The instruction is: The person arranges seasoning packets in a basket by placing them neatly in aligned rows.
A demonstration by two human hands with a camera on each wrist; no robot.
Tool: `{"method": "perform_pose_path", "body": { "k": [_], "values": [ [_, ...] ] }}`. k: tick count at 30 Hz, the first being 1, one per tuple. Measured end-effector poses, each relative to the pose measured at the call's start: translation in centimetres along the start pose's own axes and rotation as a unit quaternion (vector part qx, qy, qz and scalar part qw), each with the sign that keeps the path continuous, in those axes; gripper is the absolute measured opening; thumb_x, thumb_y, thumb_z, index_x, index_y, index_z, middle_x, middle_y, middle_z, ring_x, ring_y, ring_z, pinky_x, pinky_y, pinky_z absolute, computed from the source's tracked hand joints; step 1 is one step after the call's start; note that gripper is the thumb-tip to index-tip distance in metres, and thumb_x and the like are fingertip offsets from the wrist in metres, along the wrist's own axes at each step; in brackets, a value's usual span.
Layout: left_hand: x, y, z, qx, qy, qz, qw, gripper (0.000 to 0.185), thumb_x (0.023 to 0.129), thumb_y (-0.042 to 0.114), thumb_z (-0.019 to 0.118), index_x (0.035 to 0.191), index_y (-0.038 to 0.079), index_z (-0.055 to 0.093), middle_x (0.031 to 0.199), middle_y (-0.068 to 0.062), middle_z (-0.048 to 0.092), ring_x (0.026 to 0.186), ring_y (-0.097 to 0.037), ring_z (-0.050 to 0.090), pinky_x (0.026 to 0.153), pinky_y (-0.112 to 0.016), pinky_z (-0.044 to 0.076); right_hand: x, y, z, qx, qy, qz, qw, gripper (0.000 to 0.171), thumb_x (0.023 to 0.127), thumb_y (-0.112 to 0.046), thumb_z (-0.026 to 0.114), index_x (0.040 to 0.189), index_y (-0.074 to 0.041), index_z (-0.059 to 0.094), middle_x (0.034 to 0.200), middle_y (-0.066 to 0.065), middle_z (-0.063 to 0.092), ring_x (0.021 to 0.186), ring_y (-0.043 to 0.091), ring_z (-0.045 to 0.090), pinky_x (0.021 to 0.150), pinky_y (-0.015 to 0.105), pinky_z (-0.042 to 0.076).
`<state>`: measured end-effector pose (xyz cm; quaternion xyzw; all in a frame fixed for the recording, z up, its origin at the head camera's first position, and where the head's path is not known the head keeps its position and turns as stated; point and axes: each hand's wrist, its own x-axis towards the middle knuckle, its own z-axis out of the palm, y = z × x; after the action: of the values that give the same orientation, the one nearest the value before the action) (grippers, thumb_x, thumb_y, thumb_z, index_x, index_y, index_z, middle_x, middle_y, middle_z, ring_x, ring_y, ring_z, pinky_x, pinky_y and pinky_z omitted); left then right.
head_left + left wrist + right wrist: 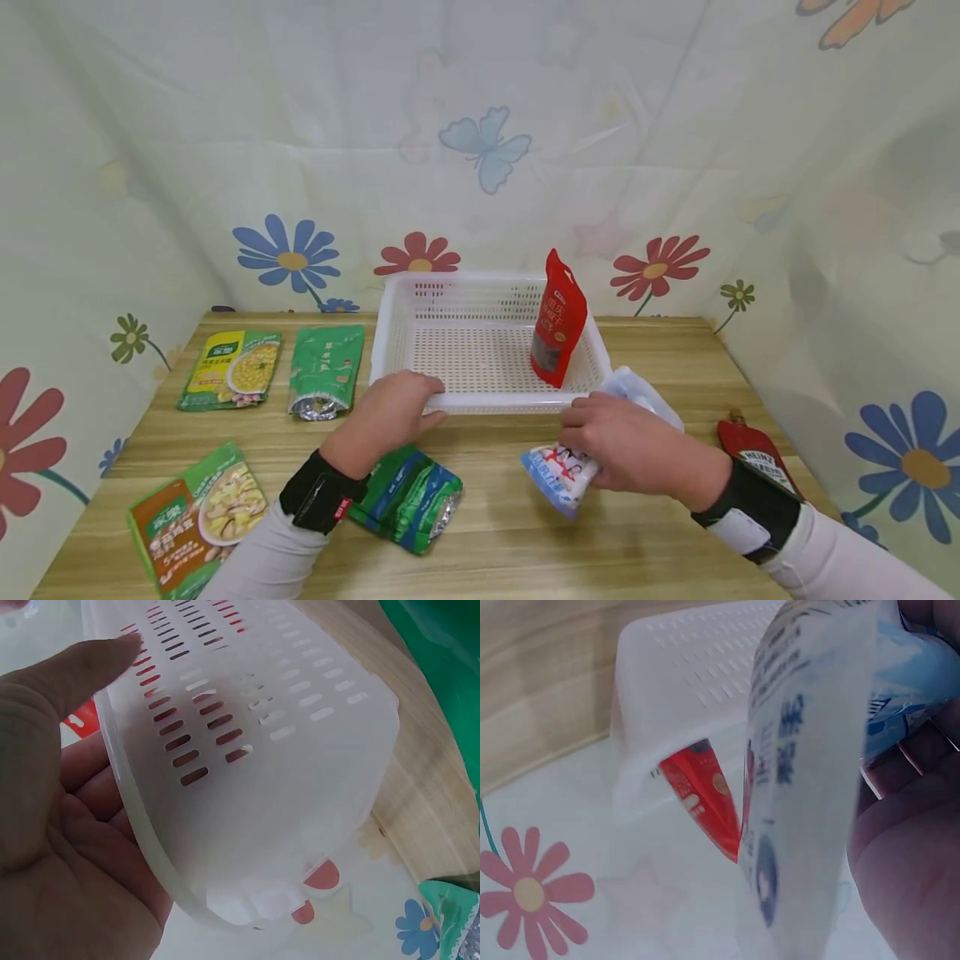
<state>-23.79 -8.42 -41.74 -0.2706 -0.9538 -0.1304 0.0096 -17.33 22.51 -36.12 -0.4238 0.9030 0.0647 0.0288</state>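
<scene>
Left hand (390, 412) gripped near rim of white perforated plastic basket (480, 287). Right hand (630, 446) clutched white-and-blue snack pouch (562, 475) just near of basket; print unreadable, pouch partly hidden by fingers.

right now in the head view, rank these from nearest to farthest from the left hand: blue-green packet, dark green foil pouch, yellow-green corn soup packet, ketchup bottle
1. blue-green packet, on the table just below the left hand and beside its wrist.
2. dark green foil pouch, a little to the hand's left.
3. yellow-green corn soup packet, farther left, beyond the pouch.
4. ketchup bottle, far across at the table's right edge.
</scene>
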Motion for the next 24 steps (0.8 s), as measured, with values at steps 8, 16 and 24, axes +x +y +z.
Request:
{"method": "perform_pose_path", "body": {
  "k": [8, 16, 24],
  "values": [
    [-0.8, 0.6, -0.3, -0.012, 0.047, 0.058, 0.9972, 0.053, 0.095, 0.04, 0.073, 0.133, 0.004, 0.063, 0.13, -0.013, 0.07, 0.121, -0.027, 0.068, 0.101, -0.044, 0.055, 0.5, -0.3, -1.7, -0.049, 0.015, -0.017, 0.999, 0.052, 0.068, -0.039, 0.095, 0.11, -0.018, 0.074, 0.103, -0.004, 0.07, 0.097, 0.015, 0.06, 0.098, 0.042, 0.055],
    [-1.0, 2.7, 0.0, -0.055, 0.125, 0.132, 0.9817, 0.061, 0.098, 0.042, 0.068, 0.143, 0.003, 0.055, 0.147, -0.016, 0.058, 0.141, -0.031, 0.053, 0.11, -0.046, 0.048, 1.1, -0.3, -3.0, -0.11, 0.038, -0.035, 0.993, 0.057, 0.066, -0.041, 0.095, 0.112, -0.017, 0.074, 0.107, -0.002, 0.072, 0.1, 0.019, 0.061, 0.097, 0.041, 0.056],
    [-1.4, 6.0, 0.6, -0.293, -0.025, 0.103, 0.9501, 0.074, 0.095, 0.051, 0.069, 0.154, 0.013, 0.046, 0.159, -0.003, 0.047, 0.148, -0.022, 0.044, 0.119, -0.044, 0.039, 1.5, -0.3, -4.3, -0.16, 0.056, -0.047, 0.984, 0.058, 0.064, -0.042, 0.096, 0.112, -0.018, 0.075, 0.108, -0.001, 0.073, 0.103, 0.021, 0.061, 0.096, 0.04, 0.055]
  ]
}}
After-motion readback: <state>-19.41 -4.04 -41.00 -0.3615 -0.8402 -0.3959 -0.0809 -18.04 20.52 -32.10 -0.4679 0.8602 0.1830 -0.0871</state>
